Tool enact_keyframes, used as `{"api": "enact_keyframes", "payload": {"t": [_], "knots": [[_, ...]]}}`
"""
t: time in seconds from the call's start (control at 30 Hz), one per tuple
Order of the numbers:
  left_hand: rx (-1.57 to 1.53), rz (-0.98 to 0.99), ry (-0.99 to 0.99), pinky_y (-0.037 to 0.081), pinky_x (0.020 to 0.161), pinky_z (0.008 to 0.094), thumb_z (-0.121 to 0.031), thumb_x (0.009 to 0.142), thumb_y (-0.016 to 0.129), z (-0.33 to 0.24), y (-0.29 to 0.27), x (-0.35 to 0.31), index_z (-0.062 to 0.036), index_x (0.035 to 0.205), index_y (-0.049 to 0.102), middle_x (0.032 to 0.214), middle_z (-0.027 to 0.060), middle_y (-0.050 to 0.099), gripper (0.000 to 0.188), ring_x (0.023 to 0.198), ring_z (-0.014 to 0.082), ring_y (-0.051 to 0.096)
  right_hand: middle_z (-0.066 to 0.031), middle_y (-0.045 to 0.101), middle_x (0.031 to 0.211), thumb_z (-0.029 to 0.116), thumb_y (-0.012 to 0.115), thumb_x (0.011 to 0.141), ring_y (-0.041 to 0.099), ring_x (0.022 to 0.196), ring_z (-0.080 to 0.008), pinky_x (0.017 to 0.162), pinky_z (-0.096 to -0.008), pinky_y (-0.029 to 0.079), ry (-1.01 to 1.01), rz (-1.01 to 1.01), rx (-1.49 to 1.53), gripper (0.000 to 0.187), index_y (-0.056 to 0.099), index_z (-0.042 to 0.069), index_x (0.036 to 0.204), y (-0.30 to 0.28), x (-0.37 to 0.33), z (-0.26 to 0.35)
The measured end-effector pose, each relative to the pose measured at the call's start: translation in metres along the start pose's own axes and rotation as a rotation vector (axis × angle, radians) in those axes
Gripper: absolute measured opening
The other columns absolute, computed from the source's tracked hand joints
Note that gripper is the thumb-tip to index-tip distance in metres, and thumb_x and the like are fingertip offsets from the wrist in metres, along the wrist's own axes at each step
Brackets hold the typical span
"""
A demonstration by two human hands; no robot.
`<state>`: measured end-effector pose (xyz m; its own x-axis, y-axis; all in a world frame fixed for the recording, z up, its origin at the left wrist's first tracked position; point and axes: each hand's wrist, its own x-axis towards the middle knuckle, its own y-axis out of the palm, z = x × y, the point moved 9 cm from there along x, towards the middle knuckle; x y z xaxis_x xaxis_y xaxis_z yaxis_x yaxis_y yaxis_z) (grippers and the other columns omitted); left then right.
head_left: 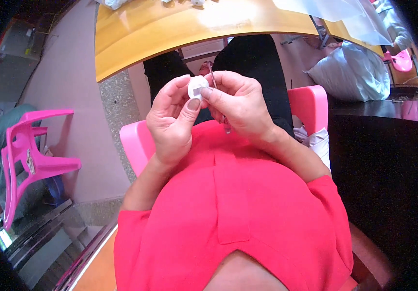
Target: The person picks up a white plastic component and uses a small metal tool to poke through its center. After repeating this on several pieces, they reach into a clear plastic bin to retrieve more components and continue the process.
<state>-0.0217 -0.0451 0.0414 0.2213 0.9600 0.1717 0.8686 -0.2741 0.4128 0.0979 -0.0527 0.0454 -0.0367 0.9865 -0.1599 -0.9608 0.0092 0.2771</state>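
My left hand [169, 121] is closed at the fingertips round the edge of a small round white disc [195, 83]. The thumb presses it from below and the fingers curl behind it. My right hand [242, 101] meets it from the other side, its thumb resting on a small grey piece [198, 91] on the disc's face. A slim shiny reddish tool [212, 72] runs through the right hand's fingers. Its upper end sticks out above them and a clear end shows below the palm; its exact kind is hidden. Both hands are held in front of my red top, above my lap.
A yellow-brown table [160, 43] curves across the front, with small white items [197, 2] at its far edge. I sit in a pink chair [311, 104]. Another pink chair [49, 162] lies tipped at the left. A stuffed white sack [357, 72] stands at the right.
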Motion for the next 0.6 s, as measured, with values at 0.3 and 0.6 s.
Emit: {"api": "enact_keyframes", "payload": {"t": [0.3,0.6], "knots": [[0.047,0.020,-0.036,0.047,0.089,0.0264,-0.001,0.092,0.054,-0.002,-0.012,-0.001,0.0025,0.124,0.053,0.108,0.0103,0.063,0.032,0.099,0.0141,0.059,-0.0049,0.063,0.074,0.010,0.054,0.093,0.050,0.052,-0.0041,0.043,-0.0163,0.038,-0.024,0.054,-0.095,0.015,0.061,-0.001,0.100,0.003,0.000,0.001],[-0.164,0.033,-0.276,0.052,0.072,0.0269,-0.002,0.092,0.053,0.006,-0.038,0.003,0.0029,0.122,0.054,0.102,0.0159,0.064,0.030,0.088,0.0212,0.064,-0.0077,0.064,0.079,0.000,0.052,0.089,0.058,0.062,-0.0106,0.053,-0.0227,0.047,-0.420,0.043,-0.683,0.026,0.059,-0.002,0.115,0.010,-0.008,0.019]]}}
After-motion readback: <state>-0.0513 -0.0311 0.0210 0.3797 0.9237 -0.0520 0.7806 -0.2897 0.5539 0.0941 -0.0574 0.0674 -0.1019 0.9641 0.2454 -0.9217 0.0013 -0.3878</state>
